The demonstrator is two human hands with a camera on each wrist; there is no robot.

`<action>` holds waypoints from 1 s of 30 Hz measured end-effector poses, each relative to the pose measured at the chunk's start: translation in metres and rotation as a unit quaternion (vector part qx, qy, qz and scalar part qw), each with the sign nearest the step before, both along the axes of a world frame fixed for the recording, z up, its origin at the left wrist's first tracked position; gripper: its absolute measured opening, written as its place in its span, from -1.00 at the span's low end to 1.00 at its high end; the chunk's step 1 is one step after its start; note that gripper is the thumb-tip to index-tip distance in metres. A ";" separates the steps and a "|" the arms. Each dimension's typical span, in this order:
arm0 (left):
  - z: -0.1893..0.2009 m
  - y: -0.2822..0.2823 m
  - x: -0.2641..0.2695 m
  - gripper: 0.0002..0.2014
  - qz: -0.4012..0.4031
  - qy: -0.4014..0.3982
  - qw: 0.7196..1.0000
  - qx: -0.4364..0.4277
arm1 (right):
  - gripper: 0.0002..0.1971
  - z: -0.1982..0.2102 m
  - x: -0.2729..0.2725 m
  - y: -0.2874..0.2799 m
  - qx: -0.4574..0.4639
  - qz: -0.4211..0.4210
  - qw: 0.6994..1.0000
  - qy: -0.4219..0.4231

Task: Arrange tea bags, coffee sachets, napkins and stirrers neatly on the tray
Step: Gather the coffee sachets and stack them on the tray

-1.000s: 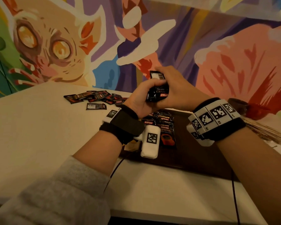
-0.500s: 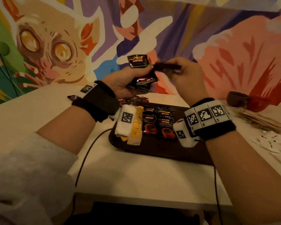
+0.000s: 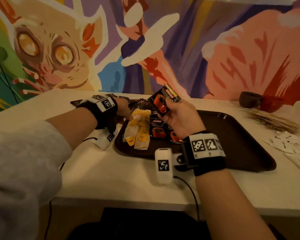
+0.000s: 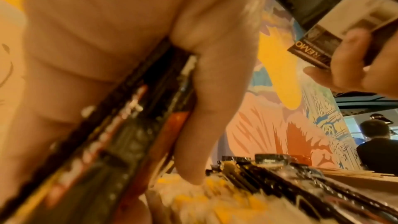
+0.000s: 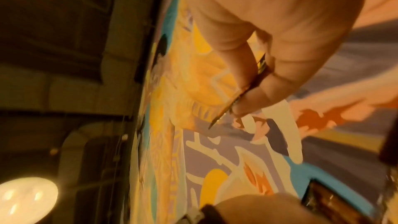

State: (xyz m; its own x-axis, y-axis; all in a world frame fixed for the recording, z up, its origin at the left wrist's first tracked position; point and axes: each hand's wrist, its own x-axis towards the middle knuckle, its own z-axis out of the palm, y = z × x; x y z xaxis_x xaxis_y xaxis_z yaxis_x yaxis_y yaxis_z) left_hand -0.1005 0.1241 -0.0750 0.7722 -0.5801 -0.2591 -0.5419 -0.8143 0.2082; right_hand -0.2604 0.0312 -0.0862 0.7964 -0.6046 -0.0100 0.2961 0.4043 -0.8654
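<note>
Both hands have separated since the earlier frame: the left hand has dropped to the far left edge of the tray, and the right hand is raised over the tray. The right hand pinches one coffee sachet between thumb and fingers. In the left wrist view, the left hand is clamped on a stack of sachets. Tea bags lie at the tray's left end; a row of sachets lies just beside them.

Recommended procedure: lower the pinched sachet flat, print upward, with its edges parallel to the existing row. Keep the stack gripped firmly to prevent fanning. Stirrers and napkins on the worktop are not yet placed.
</note>
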 end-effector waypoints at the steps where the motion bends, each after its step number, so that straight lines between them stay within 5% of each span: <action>1: -0.003 -0.002 -0.001 -0.62 -0.005 -0.022 1.000 0.015 | -0.87 -0.006 0.001 0.002 0.034 0.014 0.999 0.005; 6: -0.009 -0.010 0.006 -0.64 0.017 -0.017 1.000 0.018 | -0.90 -0.028 0.004 -0.004 0.085 0.039 0.992 0.080; 10: -0.011 -0.012 0.012 -0.62 0.027 -0.029 0.999 0.015 | -0.91 -0.035 0.004 -0.021 -0.046 0.008 0.986 0.162; 15: -0.012 -0.012 0.016 -0.64 0.029 -0.030 0.999 -0.001 | -0.84 -0.036 -0.002 -0.035 -0.193 0.001 0.942 0.276; 18: -0.008 -0.010 0.024 -0.73 0.058 0.014 0.990 -0.129 | -0.92 -0.036 0.000 -0.034 -0.209 0.009 0.927 0.312; 21: 0.006 -0.008 0.024 -0.68 0.051 0.015 0.947 -0.316 | -0.81 -0.040 0.002 -0.034 -0.219 -0.022 0.925 0.310; 24: 0.022 -0.006 -0.001 -0.75 0.021 0.175 0.848 -0.500 | -0.79 -0.043 0.003 -0.036 -0.215 -0.055 0.925 0.310; 27: 0.027 -0.003 -0.028 -0.72 -0.001 0.364 0.758 -0.541 | -0.81 -0.042 0.006 -0.036 -0.204 -0.055 0.925 0.315; 30: 0.016 -0.007 -0.040 -0.65 -0.005 0.436 0.748 -0.501 | -0.84 -0.043 0.009 -0.036 -0.192 -0.048 0.931 0.307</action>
